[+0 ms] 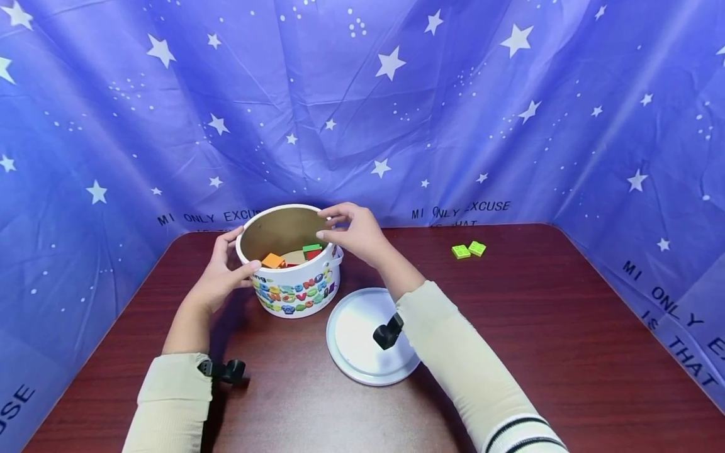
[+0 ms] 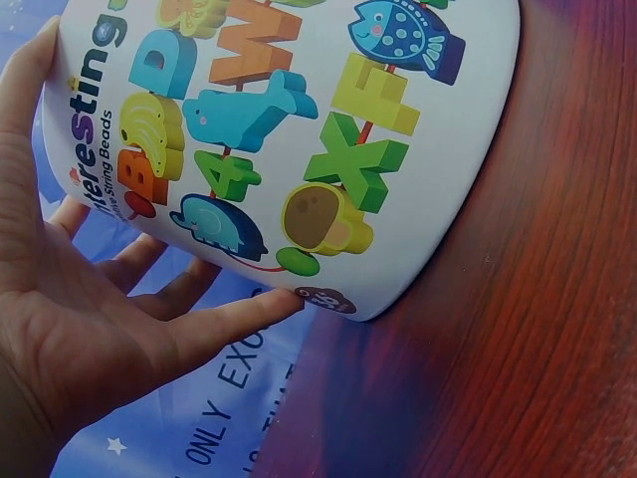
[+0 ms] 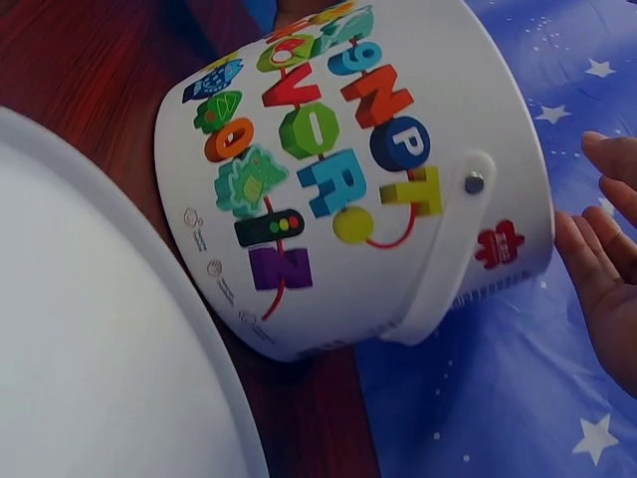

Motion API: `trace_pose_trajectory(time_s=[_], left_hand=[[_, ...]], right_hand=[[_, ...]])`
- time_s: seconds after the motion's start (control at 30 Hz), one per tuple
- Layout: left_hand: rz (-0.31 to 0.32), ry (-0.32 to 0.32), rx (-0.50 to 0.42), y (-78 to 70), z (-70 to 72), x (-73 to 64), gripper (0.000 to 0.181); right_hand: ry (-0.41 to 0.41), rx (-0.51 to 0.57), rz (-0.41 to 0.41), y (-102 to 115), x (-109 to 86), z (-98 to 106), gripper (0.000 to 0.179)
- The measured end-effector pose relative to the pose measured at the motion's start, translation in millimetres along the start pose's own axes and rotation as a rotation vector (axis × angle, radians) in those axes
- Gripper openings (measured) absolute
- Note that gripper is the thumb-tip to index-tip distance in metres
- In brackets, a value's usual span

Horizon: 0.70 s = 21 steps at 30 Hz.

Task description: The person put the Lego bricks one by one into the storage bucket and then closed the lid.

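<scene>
A white bucket (image 1: pixel 297 292) printed with colourful letters and animals stands upright on the table. Inside it lie an orange block (image 1: pixel 274 260), a green block (image 1: pixel 312 248) and some red pieces. My left hand (image 1: pixel 218 277) holds the bucket's left side, thumb at the rim and fingers spread along the wall; the left wrist view shows this hand (image 2: pixel 90 309) against the printed side. At the right rim is my right hand (image 1: pixel 362 236), its fingertips at the edge and nothing pinched between them. A white handle (image 3: pixel 453 259) hangs down the bucket's side.
The round white lid (image 1: pixel 362 340) lies flat on the dark red table (image 1: pixel 283 390), partly under my right forearm. Two lime-green blocks (image 1: pixel 461 251) sit at the back right. A blue star-patterned curtain (image 1: pixel 340 94) closes off the back and sides.
</scene>
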<state>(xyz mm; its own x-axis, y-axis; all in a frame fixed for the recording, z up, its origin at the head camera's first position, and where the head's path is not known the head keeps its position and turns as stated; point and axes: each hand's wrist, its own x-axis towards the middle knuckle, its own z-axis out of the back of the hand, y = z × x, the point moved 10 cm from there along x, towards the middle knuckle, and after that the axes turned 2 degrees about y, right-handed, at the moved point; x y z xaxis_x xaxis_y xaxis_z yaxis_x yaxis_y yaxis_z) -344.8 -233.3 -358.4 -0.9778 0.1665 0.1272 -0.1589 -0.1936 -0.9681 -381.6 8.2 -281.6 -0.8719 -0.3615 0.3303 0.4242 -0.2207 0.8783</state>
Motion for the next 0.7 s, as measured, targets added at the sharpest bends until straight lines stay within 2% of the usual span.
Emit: trace_pose_trajectory(time_s=[0.17, 0.37, 0.7], left_hand=[[-0.004, -0.002, -0.020, -1.1, 0.0, -1.5, 0.080], [-0.016, -0.005, -0.032, -3.4, 0.2, -2.1, 0.080], [-0.018, -0.002, -0.024, -0.4, -0.1, 0.8, 0.079]], right_hand=[[-0.026, 0.014, 0.041, 1.8, -13.4, 14.8, 0.036], [-0.074, -0.042, 0.118, 0.9, -29.3, 37.5, 0.032], [-0.136, -0.077, 0.086, -21.6, -60.6, 75.0, 0.034]])
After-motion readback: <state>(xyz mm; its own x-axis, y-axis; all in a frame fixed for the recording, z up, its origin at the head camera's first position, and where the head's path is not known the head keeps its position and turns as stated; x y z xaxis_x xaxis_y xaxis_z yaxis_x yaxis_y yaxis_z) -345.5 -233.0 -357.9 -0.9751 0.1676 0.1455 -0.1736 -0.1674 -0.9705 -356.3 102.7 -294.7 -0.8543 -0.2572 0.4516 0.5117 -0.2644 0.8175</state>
